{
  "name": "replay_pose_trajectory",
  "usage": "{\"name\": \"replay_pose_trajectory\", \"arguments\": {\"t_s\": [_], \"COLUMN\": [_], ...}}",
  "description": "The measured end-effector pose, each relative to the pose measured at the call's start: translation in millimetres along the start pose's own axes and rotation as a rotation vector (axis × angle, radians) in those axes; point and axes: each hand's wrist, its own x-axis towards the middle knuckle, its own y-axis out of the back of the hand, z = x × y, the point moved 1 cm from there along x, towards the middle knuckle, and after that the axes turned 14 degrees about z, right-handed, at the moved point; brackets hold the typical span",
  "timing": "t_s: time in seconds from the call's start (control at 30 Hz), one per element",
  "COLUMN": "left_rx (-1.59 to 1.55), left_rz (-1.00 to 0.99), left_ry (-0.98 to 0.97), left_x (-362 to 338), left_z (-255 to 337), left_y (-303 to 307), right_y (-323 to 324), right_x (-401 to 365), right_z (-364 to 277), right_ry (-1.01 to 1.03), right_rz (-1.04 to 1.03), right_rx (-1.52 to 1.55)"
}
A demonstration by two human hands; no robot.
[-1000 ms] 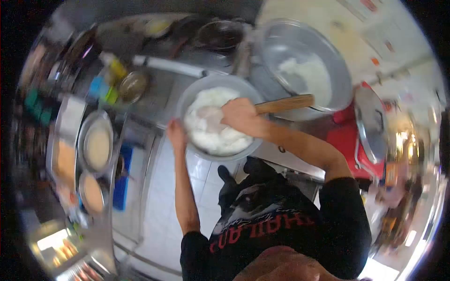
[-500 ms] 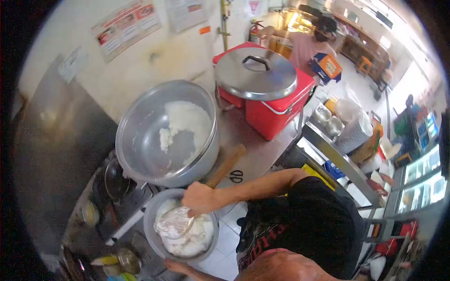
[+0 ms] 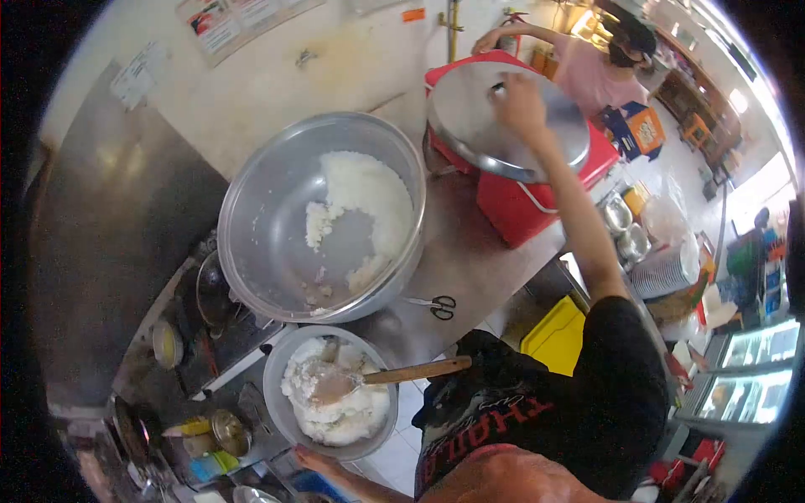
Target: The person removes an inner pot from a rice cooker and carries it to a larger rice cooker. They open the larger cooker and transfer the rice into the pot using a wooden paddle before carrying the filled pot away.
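My right hand (image 3: pixel 521 105) is closed around the handle of a large round steel lid (image 3: pixel 470 126), which rests on a red cooler box (image 3: pixel 513 210). At the near edge of a grey bowl (image 3: pixel 283 411), my left hand (image 3: pixel 314 459) grips the rim, its fingers partly hidden. White rice (image 3: pixel 348 423) fills much of that bowl. A paddle with a wooden handle (image 3: pixel 419 370) lies across it, its blade in the rice. Beside the bowl stands a big metal pot (image 3: pixel 268 226) with more white rice (image 3: pixel 377 197) along one side.
Black-handled scissors (image 3: pixel 442 308) lie on the steel counter (image 3: pixel 470 268). A co-worker in a pink shirt (image 3: pixel 591 75) stands beyond the cooler, near a blue and orange box (image 3: pixel 644 130). Stacked containers (image 3: pixel 667 272) and a yellow panel (image 3: pixel 555 335) are at right.
My right hand has let go of the paddle, leaving it in the bowl, and has moved up to the lid's handle. My left hand stays at the bowl. The view has shifted.
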Motion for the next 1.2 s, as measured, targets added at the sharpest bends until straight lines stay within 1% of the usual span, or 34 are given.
{"name": "replay_pose_trajectory", "arguments": {"t_s": [0.03, 0.07, 0.1, 0.13, 0.17, 0.2, 0.27, 0.3, 0.33, 0.4, 0.43, 0.47, 0.5, 0.53, 0.6, 0.63, 0.67, 0.7, 0.73, 0.77, 0.87, 0.9, 1.0, 1.1, 1.17, 1.2], "left_rx": [-0.057, 0.026, 0.114, 0.199, 0.003, -0.043, -0.131, -0.132, -0.120, -0.081, -0.068, -0.067, -0.066, -0.069, -0.101, -0.122, -0.081, -0.044, -0.011, 0.079, -0.022, 0.055, 0.090, 0.078, 0.028, -0.002], "left_rz": [0.006, -0.056, -0.119, -0.188, -0.082, -0.085, -0.108, -0.056, -0.075, -0.111, -0.044, -0.055, -0.071, -0.089, -0.127, -0.144, -0.117, -0.086, -0.052, -0.146, 0.007, -0.016, -0.105, -0.090, -0.117, -0.134], "left_ry": [0.010, -0.118, -0.244, -0.366, -0.501, -0.389, -0.168, -0.684, -0.485, -0.083, -0.007, -0.183, -0.363, -0.545, -0.425, -0.364, -0.406, -0.449, -0.491, -0.242, -0.164, 0.003, -0.093, -0.218, -0.258, -0.282], "left_x": [-1.6, 5.2, 20.7, 30.0, 29.2, 29.0, 28.7, 12.4, 7.8, -1.0, -9.8, -4.6, 14.6, 29.2, 44.2, 45.5, 39.4, 29.9, 23.1, 34.1, 29.8, 31.8, 20.5, 18.6, 30.2, 33.2], "left_z": [1.5, -6.4, -26.9, -52.7, -86.0, -82.1, -70.4, -49.8, -24.2, 27.1, 46.5, 14.4, -44.1, -81.5, -101.3, -104.5, -95.0, -67.5, -51.4, -59.6, -60.1, -53.0, -33.2, -34.0, -67.4, -65.6], "left_y": [-2.7, -0.3, 4.0, 4.6, 1.0, -0.5, -3.3, 7.3, 6.8, 6.8, 5.5, 7.5, 4.2, 1.3, -0.7, -3.3, -2.0, -2.2, -1.6, -2.3, -10.0, -10.7, -8.0, -6.2, -10.3, -14.0], "right_y": [-18.5, -36.6, -80.5, -96.1, -106.6, -113.5, -122.9, -125.0, -116.2, -71.2, -58.5, -35.8, -5.3, 40.2, 39.8, 91.2, 127.4, 108.9, 139.4, 160.4, 203.8, 213.2, 232.5, 233.3, 222.3, 213.6], "right_x": [10.7, 21.1, 19.5, 23.0, 25.5, 26.1, 24.1, 24.4, 28.2, 34.8, 43.6, 52.1, 59.8, 78.6, 112.3, 111.2, 116.0, 152.0, 149.1, 141.7, 125.2, 118.9, 100.3, 78.2, 56.6, 45.5], "right_z": [28.9, 57.6, 88.8, 98.3, 106.0, 114.7, 133.6, 137.7, 133.8, 115.1, 116.1, 108.1, 95.1, 70.4, 119.4, 65.4, 38.8, 135.9, 110.8, 91.6, 52.6, 42.7, 13.1, -16.9, -37.5, -45.2], "right_ry": [0.059, 0.130, 0.061, 0.054, 0.042, 0.022, 0.084, 0.115, 0.061, -0.048, -0.078, -0.070, -0.069, -0.040, -0.125, -0.353, -0.418, -0.301, -0.340, -0.350, -0.367, -0.373, -0.389, -0.431, -0.496, -0.535], "right_rz": [-0.133, -0.262, -0.365, -0.356, -0.351, -0.346, -0.272, -0.234, -0.248, -0.295, -0.319, -0.270, -0.222, -0.186, -0.282, -0.271, -0.255, -0.358, -0.316, -0.286, -0.255, -0.252, -0.258, -0.284, -0.300, -0.304], "right_rx": [-0.094, -0.179, -0.136, -0.062, 0.005, 0.064, 0.184, 0.247, 0.269, 0.313, 0.247, 0.302, 0.357, 0.382, 0.522, 0.770, 0.807, 0.826, 0.864, 0.882, 0.933, 0.949, 0.997, 1.062, 1.106, 1.129]}}
